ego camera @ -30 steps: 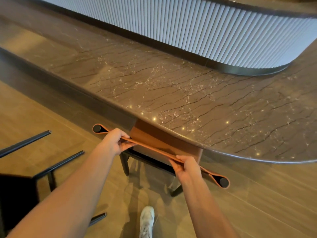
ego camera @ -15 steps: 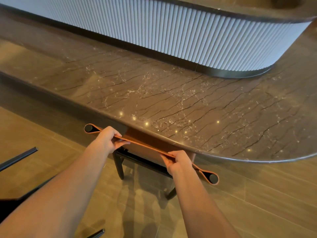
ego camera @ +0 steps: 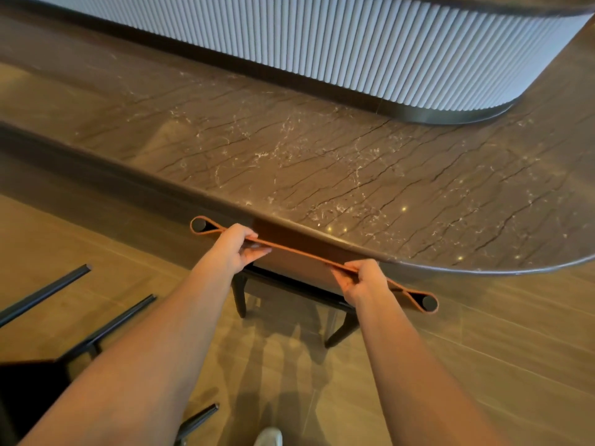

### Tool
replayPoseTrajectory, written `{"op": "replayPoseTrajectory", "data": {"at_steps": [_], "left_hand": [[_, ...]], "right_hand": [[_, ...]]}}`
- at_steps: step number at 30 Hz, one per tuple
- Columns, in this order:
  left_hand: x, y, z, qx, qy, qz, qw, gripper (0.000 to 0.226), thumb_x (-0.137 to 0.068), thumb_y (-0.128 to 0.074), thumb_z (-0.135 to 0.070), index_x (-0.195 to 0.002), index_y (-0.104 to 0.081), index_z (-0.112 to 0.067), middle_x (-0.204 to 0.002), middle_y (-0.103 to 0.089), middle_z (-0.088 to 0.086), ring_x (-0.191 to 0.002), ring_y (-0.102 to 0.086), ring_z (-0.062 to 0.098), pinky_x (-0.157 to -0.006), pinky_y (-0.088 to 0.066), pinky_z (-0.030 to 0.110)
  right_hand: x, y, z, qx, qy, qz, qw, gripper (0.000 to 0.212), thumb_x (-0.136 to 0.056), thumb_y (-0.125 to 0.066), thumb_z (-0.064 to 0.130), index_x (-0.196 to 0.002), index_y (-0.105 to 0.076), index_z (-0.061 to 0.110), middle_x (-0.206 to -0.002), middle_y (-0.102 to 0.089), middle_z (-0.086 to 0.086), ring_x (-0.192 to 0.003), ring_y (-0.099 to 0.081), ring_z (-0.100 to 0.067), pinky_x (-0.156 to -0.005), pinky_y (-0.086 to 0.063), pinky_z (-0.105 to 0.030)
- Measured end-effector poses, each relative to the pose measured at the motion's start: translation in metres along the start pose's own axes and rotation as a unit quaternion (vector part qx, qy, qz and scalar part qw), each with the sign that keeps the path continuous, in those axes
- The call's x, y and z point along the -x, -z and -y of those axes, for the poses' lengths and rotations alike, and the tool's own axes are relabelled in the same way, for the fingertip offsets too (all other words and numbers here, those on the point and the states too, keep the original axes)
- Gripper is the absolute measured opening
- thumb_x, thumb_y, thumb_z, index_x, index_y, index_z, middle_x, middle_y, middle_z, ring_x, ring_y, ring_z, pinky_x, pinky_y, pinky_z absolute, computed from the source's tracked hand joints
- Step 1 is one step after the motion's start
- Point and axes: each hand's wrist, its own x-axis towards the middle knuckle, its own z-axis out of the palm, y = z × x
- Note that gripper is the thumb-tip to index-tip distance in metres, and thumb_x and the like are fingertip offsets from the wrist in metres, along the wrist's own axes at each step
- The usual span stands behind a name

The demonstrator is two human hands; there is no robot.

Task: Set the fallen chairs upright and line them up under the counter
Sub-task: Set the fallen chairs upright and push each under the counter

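One chair [ego camera: 299, 267] stands upright, seat under the tabletop [ego camera: 322, 162], its back gripped by the left hand [ego camera: 236, 247] and right hand [ego camera: 360, 278]. A second chair [ego camera: 112, 325] lies toppled on the floor nearby, so that one remains

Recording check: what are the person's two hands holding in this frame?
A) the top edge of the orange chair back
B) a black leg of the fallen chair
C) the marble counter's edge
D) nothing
A: the left hand and the right hand both curl round the thin top edge of the orange chair back, at the counter.
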Motion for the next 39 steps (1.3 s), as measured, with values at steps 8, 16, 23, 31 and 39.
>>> {"op": "replayPoseTrajectory", "data": {"at_steps": [8,16,23,31,39], "left_hand": [[0.052,0.029,0.02,-0.071,-0.05,0.094,0.992,0.042,-0.098,-0.051,-0.024,-0.136,-0.044,-0.007,-0.136,-0.053,0.018,-0.119,-0.056,0.033,-0.083,-0.052,0.04],[0.162,0.081,0.076,-0.021,-0.157,0.128,0.979,0.037,-0.099,-0.045,-0.026,-0.133,-0.052,-0.012,-0.129,-0.061,0.01,-0.116,-0.059,0.024,-0.1,-0.044,0.039],[0.264,0.139,0.151,0.031,-0.238,0.088,0.967,0.035,-0.092,-0.055,-0.028,-0.125,-0.058,-0.015,-0.12,-0.066,0.007,-0.11,-0.063,0.021,-0.098,-0.046,0.037],[0.352,0.246,0.221,0.093,-0.299,-0.001,0.95,0.024,-0.095,-0.05,-0.026,-0.114,-0.062,-0.017,-0.118,-0.068,0.006,-0.111,-0.063,0.02,-0.106,-0.039,0.041],[0.427,0.397,0.277,0.175,-0.345,-0.063,0.92,0.031,-0.092,-0.054,-0.026,-0.12,-0.059,-0.014,-0.119,-0.068,0.008,-0.112,-0.063,0.023,-0.1,-0.044,0.04]], "right_hand": [[0.035,0.035,-0.026,0.099,0.021,0.146,0.984,0.053,-0.092,-0.055,0.049,-0.126,-0.047,0.009,-0.119,-0.064,-0.02,-0.105,-0.064,-0.032,-0.08,-0.053,-0.042],[0.113,0.065,-0.059,0.249,0.091,0.269,0.926,0.038,-0.099,-0.041,0.047,-0.121,-0.061,0.024,-0.12,-0.067,-0.008,-0.113,-0.061,-0.022,-0.094,-0.047,-0.038],[0.185,0.105,-0.101,0.308,0.092,0.356,0.878,0.033,-0.099,-0.043,0.04,-0.113,-0.067,0.022,-0.113,-0.071,-0.006,-0.11,-0.064,-0.021,-0.097,-0.048,-0.039],[0.249,0.129,-0.194,0.395,0.049,0.421,0.815,0.031,-0.1,-0.042,0.036,-0.112,-0.066,0.02,-0.114,-0.07,-0.008,-0.109,-0.064,-0.022,-0.098,-0.046,-0.039],[0.318,0.131,-0.341,0.463,0.009,0.477,0.747,0.03,-0.099,-0.044,0.037,-0.109,-0.066,0.019,-0.105,-0.074,-0.005,-0.101,-0.068,-0.019,-0.086,-0.05,-0.036]]}}
